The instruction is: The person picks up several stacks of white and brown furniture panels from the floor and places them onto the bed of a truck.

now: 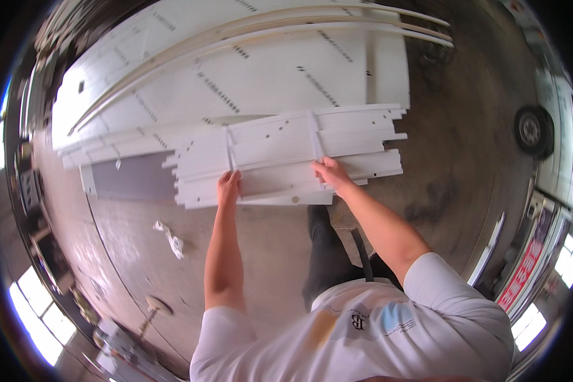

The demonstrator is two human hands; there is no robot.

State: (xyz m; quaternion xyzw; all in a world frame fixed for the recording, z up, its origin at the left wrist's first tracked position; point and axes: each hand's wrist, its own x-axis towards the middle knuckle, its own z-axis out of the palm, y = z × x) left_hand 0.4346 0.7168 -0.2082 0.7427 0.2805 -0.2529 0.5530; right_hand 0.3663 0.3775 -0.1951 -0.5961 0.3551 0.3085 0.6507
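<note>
the left hand [228,184] and right hand [330,172] each grasp a white band [314,130] across the strip bundle [270,157], at the white sheets' [267,70] near edge. pulling evenly should keep it level.

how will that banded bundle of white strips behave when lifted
The bundle probably stays stiff lengthwise: its long strips lie straight. Single strips could slip endwise, as their ends stick out unevenly. With the left hand and right hand at the bands toward the near edge, it may tilt.
</note>
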